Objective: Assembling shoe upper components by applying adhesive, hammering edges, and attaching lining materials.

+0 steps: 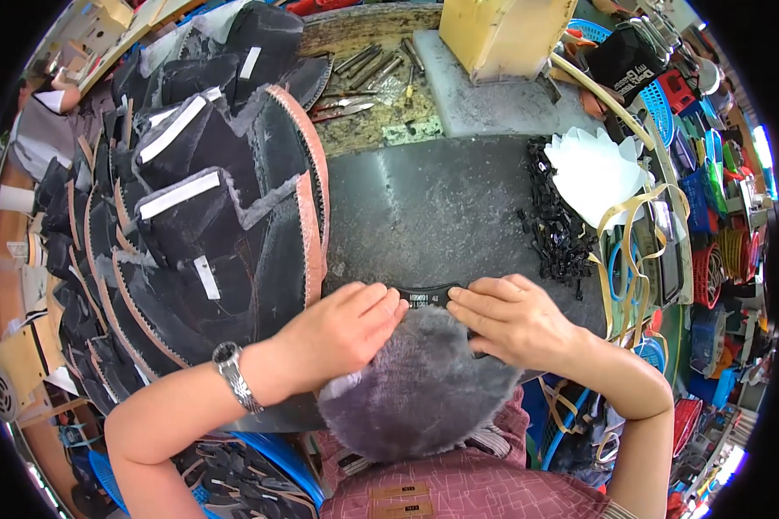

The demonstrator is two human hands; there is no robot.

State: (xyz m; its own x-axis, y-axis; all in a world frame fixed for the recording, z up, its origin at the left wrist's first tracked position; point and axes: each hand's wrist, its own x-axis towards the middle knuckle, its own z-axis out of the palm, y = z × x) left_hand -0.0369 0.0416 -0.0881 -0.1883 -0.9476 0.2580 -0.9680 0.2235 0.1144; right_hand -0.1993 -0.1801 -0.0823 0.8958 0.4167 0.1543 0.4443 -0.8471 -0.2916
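A grey fur-lined shoe upper [424, 394] rests at the table's near edge, close against my body, with its fluffy side facing up. Along its far edge runs a black strip [420, 297] with pale printed marks. My left hand [350, 327], wearing a metal watch on the wrist, pinches the left end of that edge. At the right end, my right hand [512, 320] grips it with curled fingers. The thumbs are mostly hidden. Left of my hands lies a big overlapping stack of black shoe uppers [208, 277] with grey fur edges, white strips and pinkish toothed borders.
The dark table top [424, 203] curves around me. At its right lie a heap of small black pieces [558, 221], white scalloped sheets [593, 169] and beige tape [645, 208]. Metal tools [376, 65] and a yellowish block [502, 39] on a stone slab stand at the back.
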